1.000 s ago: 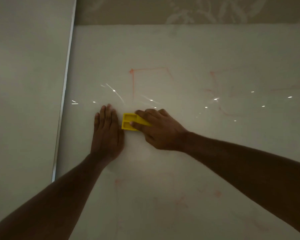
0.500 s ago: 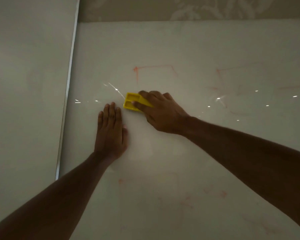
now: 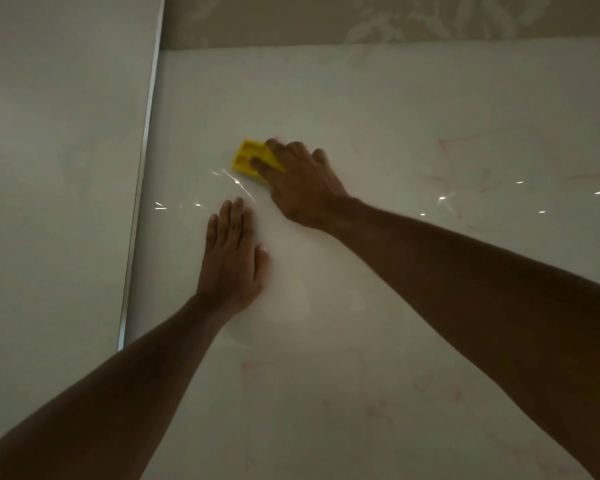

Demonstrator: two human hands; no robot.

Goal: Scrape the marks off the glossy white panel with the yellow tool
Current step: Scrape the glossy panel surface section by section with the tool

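The glossy white panel (image 3: 378, 109) fills most of the view and shows small light reflections. My right hand (image 3: 302, 181) presses the yellow tool (image 3: 248, 157) flat against the panel, fingers over its right half. My left hand (image 3: 232, 254) lies flat on the panel just below and left of the tool, fingers together, holding nothing. Faint red marks (image 3: 454, 142) show on the right of the panel, and more red marks (image 3: 381, 410) lie low down between my forearms.
A thin metal strip (image 3: 142, 168) runs down the panel's left edge, with a plain grey wall panel (image 3: 56, 168) beyond it. Patterned beige wall (image 3: 361, 19) lies above the panel's top edge.
My right hand has slid the yellow tool upward over the red outline, which no longer shows there. My left hand has stayed flat in about the same spot.
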